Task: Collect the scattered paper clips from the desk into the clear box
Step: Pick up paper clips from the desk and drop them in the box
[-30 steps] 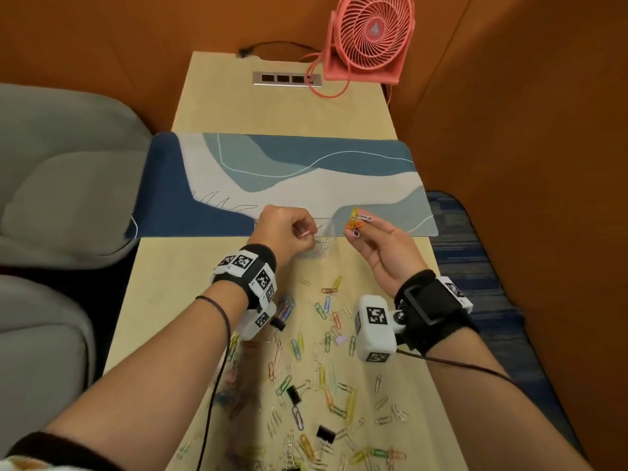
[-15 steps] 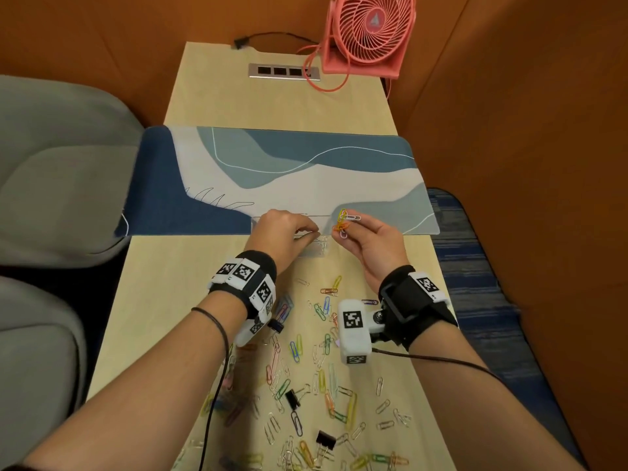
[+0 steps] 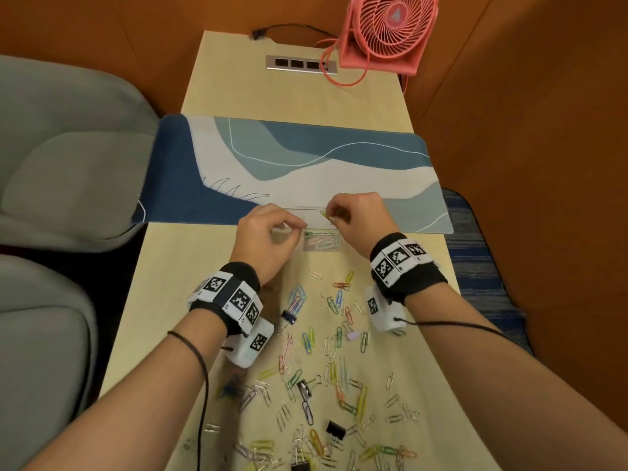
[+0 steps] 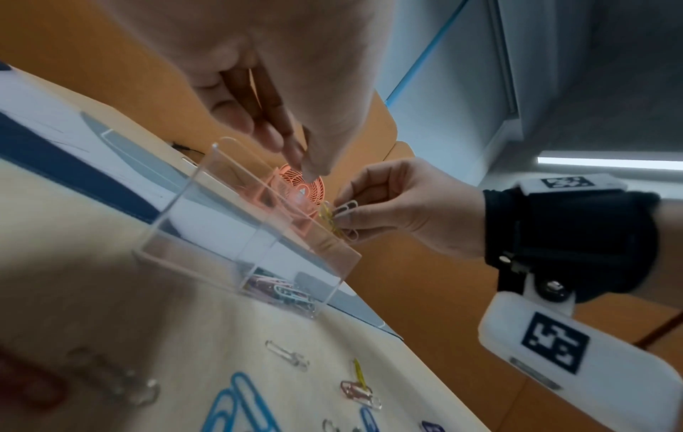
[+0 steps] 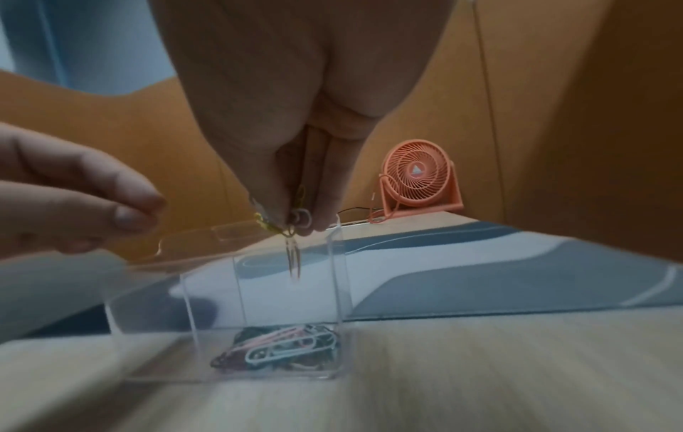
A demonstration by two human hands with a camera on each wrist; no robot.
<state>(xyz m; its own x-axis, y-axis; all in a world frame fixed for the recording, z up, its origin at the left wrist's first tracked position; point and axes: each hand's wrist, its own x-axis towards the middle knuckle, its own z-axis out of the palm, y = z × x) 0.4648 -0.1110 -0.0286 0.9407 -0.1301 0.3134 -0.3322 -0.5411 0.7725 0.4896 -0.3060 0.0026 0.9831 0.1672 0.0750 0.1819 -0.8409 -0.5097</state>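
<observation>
Paper clips (image 5: 292, 225), pinched in my right hand (image 3: 356, 212), had moved from beside the clear box (image 4: 240, 233) to over its opening, ready to drop, while my left hand (image 3: 265, 239) stayed curled, apparently empty, at its rim.

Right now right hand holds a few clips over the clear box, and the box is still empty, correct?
Not empty. The right wrist view shows a small pile of paper clips already lying on the floor of the clear box. The rest holds: the right hand pinches a few clips above the box.
</observation>
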